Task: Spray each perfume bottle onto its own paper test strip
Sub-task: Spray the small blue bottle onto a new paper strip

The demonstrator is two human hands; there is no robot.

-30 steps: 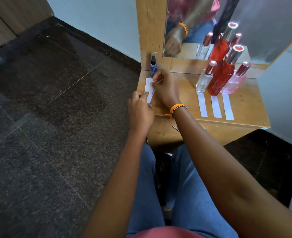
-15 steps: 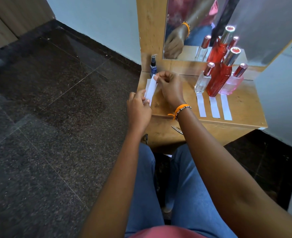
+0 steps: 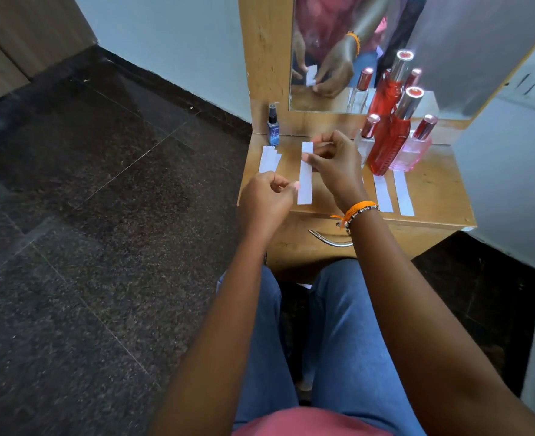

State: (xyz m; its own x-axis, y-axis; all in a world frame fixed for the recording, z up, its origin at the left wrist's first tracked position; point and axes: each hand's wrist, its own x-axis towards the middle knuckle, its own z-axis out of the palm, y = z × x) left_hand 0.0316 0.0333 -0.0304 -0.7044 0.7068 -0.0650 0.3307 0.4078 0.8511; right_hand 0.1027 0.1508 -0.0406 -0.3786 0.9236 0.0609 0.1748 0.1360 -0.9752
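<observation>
Your right hand pinches one white paper strip near its upper end between thumb and curled fingers, so that the strip hangs down from that grip over the wooden vanity top, while your left hand, fingers curled with thumb against forefinger, sits just beside the strip's lower end; whether it touches the paper cannot be told. Left of your grip lies a small pile of spare strips with the small blue spray bottle behind it. To the right stand the clear bottle, the tall red bottle and the pink bottle, with two laid strips before them.
</observation>
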